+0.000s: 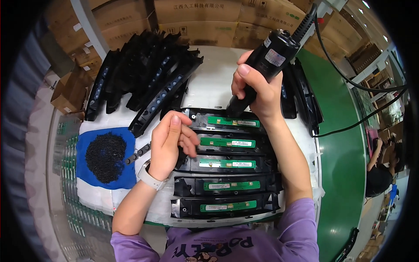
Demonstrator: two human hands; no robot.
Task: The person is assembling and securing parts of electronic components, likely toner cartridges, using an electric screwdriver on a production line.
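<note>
The right hand (257, 89) grips a black electric screwdriver (266, 61), tip down on the top tray (227, 118) of five (each carries a green circuit board (233, 122)). The left hand (171, 142), fingers loosely curled, rests at the trays' left edge. Screws (105, 157) lie heaped just left; spare trays (148, 74) crowd behind.

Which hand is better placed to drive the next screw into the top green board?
Right. The right hand holds the electric screwdriver, tip down at the top green board; the left hand rests lower, holding no tool.

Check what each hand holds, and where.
Right hand grips the black electric screwdriver around its lower body. Left hand: fingers curled; cannot tell if it holds anything.
</note>
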